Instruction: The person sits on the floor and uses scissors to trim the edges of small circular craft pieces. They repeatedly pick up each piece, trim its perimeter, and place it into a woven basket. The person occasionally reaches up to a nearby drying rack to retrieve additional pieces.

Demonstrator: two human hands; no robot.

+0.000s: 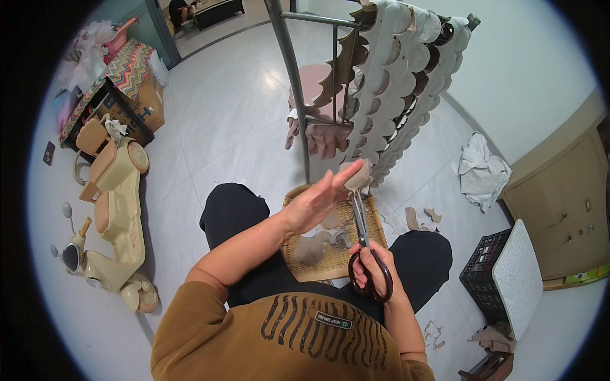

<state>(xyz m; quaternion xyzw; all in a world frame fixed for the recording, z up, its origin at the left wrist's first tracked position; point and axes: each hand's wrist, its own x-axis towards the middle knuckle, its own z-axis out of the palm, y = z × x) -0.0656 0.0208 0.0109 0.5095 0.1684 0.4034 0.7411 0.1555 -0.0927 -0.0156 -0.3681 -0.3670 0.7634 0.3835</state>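
My left hand (314, 204) reaches forward with its fingers out straight and holds a small rounded taupe fabric piece (358, 177) at the fingertips. In my right hand (376, 271) is a pair of scissors (364, 233) with dark red loop handles. The scissor blades point away from me, their tips at the near edge of the fabric piece; whether they touch it I cannot tell. Between my knees lies a woven bamboo tray (310, 274), with loose taupe fabric pieces (310, 250) and scraps in it. My left hand and forearm hide part of the tray.
Ahead stands a metal rack (294, 76) hung with scalloped fabric sheets (395, 71). Behind it is a stool (314, 81) with taupe pieces draped over its edge. A cream toy scooter (116, 214) stands left. To the right are a black crate (483, 271), white cloth (482, 171) and floor scraps (412, 218).
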